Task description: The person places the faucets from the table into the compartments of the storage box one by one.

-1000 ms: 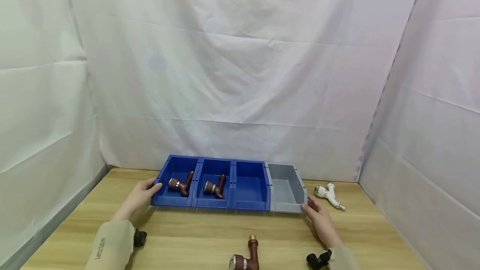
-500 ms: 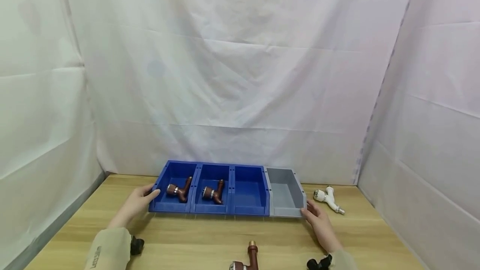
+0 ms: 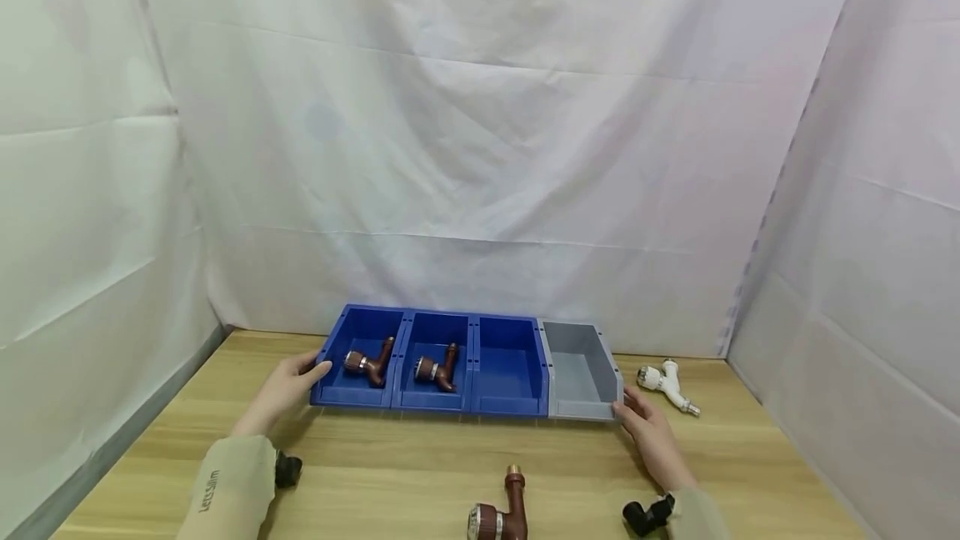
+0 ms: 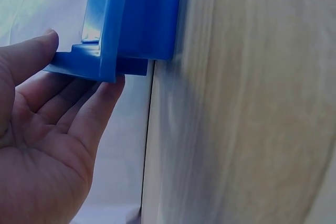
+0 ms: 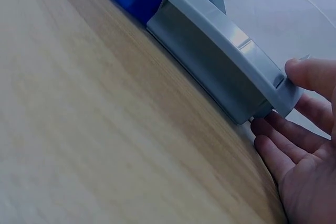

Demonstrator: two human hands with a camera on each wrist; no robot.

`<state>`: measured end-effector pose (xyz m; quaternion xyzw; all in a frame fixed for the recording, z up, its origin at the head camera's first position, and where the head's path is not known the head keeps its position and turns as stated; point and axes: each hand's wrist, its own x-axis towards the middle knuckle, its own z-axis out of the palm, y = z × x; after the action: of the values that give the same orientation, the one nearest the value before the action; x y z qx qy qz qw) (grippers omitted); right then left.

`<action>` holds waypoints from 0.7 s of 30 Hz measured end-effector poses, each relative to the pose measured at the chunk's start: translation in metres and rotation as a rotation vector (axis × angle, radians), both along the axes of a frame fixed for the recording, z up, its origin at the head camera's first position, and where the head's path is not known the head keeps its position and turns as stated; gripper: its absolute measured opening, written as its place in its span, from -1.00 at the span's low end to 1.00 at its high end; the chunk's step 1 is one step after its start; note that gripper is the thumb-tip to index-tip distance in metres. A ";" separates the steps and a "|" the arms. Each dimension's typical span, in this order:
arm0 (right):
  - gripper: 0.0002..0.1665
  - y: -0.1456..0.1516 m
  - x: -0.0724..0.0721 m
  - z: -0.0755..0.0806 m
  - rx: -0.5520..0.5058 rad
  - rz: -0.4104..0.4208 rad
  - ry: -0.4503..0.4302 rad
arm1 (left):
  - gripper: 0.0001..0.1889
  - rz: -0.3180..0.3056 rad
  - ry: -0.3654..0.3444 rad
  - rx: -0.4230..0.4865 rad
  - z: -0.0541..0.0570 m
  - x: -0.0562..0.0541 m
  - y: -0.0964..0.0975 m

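Note:
A row of joined bins stands near the back of the table. Blue bins make up its left and middle part; a grey bin (image 3: 581, 365) forms the right end. My left hand (image 3: 283, 390) grips the outer side of the leftmost blue bin (image 3: 352, 397), thumb at the rim and fingers beneath it in the left wrist view. At the other end my right hand (image 3: 652, 432) pinches the grey bin's front corner between thumb and fingers. One brown tap (image 3: 371, 363) lies in the leftmost bin. Another brown tap (image 3: 438, 369) lies in the bin beside it.
A third brown tap (image 3: 512, 507) lies on the wooden table (image 3: 405, 473) near the front, partly cut off by the frame. To the right of the grey bin lies a white tap (image 3: 667, 386). White cloth (image 3: 480, 148) hangs behind and on both sides.
The head view has tilted and shifted slightly. Hands, bins and taps keep about the same places relative to one another.

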<state>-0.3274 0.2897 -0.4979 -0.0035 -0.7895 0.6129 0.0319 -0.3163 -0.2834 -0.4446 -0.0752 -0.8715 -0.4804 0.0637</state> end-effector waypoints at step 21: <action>-0.24 0.005 0.005 0.018 -0.089 0.061 -0.001 | -0.39 0.019 -0.052 -0.015 0.003 0.000 0.001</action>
<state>-0.3226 0.2945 -0.4795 0.0187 -0.7613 0.6480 0.0126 -0.3166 -0.2822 -0.4419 -0.0549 -0.8771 -0.4750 0.0450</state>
